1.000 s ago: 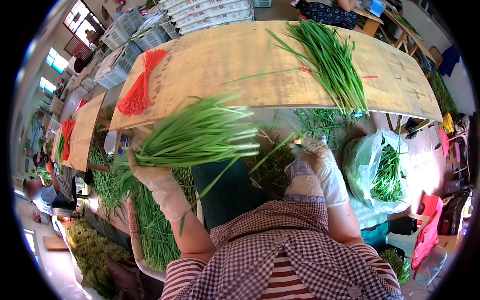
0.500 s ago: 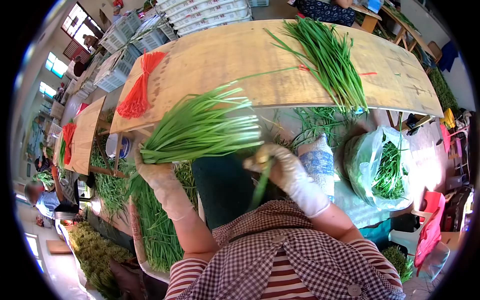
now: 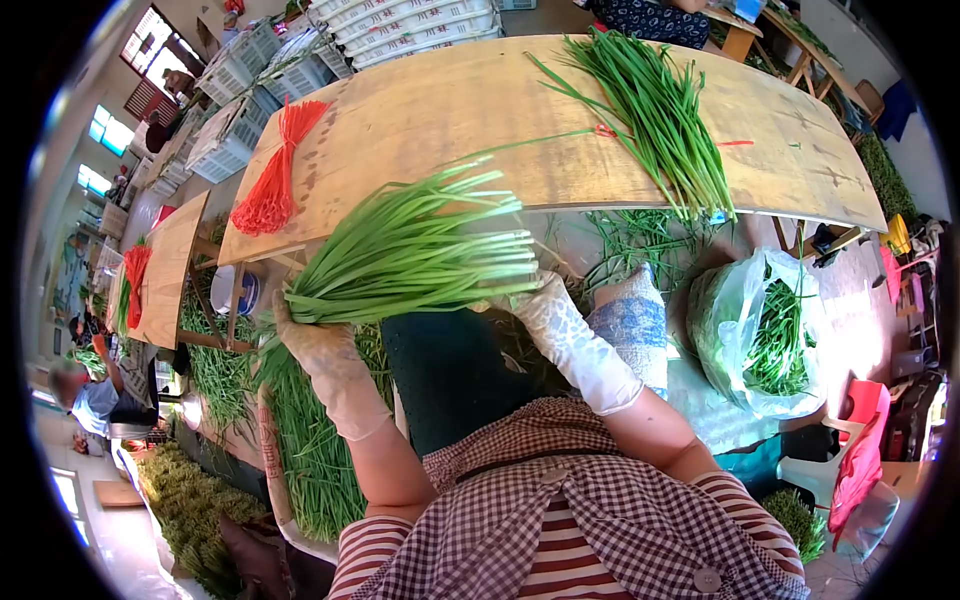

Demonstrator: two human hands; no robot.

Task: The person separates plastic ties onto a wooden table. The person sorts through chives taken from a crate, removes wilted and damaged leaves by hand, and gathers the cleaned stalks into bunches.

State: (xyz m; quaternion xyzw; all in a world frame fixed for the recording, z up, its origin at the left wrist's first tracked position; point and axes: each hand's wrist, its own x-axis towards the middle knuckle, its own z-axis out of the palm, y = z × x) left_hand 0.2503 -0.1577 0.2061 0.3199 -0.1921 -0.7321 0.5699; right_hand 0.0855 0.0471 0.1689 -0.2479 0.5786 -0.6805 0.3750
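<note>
My left hand, in a pale glove, is wrapped round the leafy end of a bunch of long green stalks. The pale cut ends of the bunch fan out to the right, above my lap. My right hand, also gloved, is at the lower edge of those cut ends; its fingertips are hidden behind the stalks, so what they hold cannot be made out. Another green bunch lies on the wooden table with a red tie under it. A bundle of red ties lies on the table's left part.
A crate of greens stands left of my lap. To the right are a blue-and-white sack, a clear bag of greens and a chair with red cloth. White crates are stacked behind the table. A person sits far left.
My right hand has moved from the right, first holding loose green strands, across my lap and then up to the bunch's cut ends. My left hand keeps its hold on the bunch.
</note>
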